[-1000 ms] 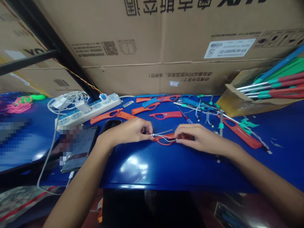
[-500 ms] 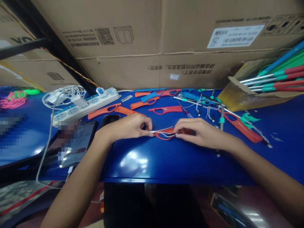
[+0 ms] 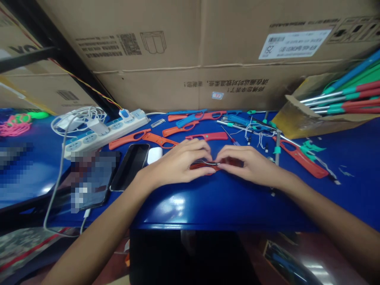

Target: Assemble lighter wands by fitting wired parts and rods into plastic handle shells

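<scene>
Both hands meet over an orange lighter handle shell low above the blue table. My left hand is closed around its left part, thumb along the near side and fingers over the far side. My right hand pinches the right part, its fingertips beside the left ones. A thin pale wire and a dark piece show along the shell between the fingers; much of the shell is hidden. Just beyond lie a red handle shell, partly behind my left hand, and a thin screwdriver.
More orange shells and blue shells lie at the back by a cardboard wall. Left are a power strip, a phone and a white case. An open box of metal-tipped lighters stands right.
My left hand has moved right along the shell, closer to my right hand, and now covers more of it. The phone and white case have come into fuller view.
</scene>
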A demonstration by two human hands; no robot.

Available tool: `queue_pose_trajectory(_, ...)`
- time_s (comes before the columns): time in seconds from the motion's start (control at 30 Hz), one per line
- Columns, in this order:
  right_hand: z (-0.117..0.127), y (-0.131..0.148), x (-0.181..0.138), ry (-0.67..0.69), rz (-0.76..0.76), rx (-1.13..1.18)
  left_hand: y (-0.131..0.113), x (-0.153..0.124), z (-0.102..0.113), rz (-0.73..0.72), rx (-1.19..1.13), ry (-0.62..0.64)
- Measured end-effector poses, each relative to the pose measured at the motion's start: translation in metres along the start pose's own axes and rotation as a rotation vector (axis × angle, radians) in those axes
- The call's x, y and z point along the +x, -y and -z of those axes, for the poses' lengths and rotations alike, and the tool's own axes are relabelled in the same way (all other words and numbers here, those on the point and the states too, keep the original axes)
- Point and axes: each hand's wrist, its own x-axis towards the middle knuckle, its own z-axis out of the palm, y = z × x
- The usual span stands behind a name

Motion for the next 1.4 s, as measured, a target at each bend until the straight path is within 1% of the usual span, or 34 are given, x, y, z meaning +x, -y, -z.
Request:
queue_pose_trajectory(0.13,-0.002,0.0,0.001,-0.041,-0.019,-0.012,0.002,0.003,-0.009,-0.011,0.079,-0.034)
queue_pose_trajectory(0.4,-0.009,0.0,0.003,-0.052,-0.103,-0.001,0.004,0.004,-0.01,0.009,0.035,-0.138)
queue_pose_trajectory(0.73,-0.014,0.001,0.004,-0.07,-0.117,0.038,0.0,0.005,-0.012,0.005,0.052,-0.132)
queue_pose_trajectory(1.0,-0.008,0.0,0.003,-0.039,-0.085,0.04,0.006,0.004,-0.01,-0.006,0.054,-0.091)
queue_pose_trajectory(1.2,0.004,-0.001,0.003,-0.141,-0.102,-0.01,0.011,0.004,-0.007,0.025,0.045,-0.133)
queue_pose_trajectory(1.3,0.004,-0.002,0.003,-0.103,-0.118,-0.023,0.01,0.004,-0.006,0.025,0.031,-0.153)
queue_pose_trajectory(1.4,-0.003,-0.002,0.003,-0.061,-0.154,-0.012,0.009,0.004,-0.007,0.016,0.023,-0.163)
